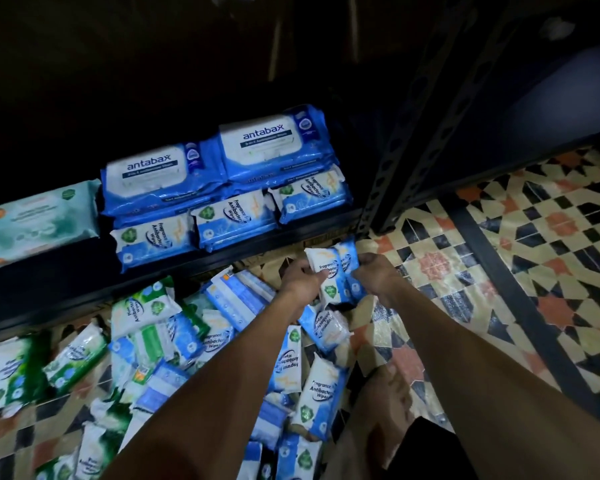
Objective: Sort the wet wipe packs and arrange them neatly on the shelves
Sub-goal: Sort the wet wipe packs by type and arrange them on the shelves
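Note:
My left hand (300, 277) and my right hand (378, 275) together grip two small blue-and-white wet wipe packs (335, 268), held side by side just below the shelf's front edge (187, 271). On the shelf, two big blue Antabax packs (215, 168) lie behind a row of three small blue packs (232, 220). A pale green pack (39, 220) lies at the shelf's left. Several loose blue and green packs (187, 348) are heaped on the floor under my arms.
A dark perforated metal upright (395, 168) of the rack stands right of the shelf. Patterned tiles (499, 271) cover the floor to the right. My bare foot (385, 386) rests beside the heap.

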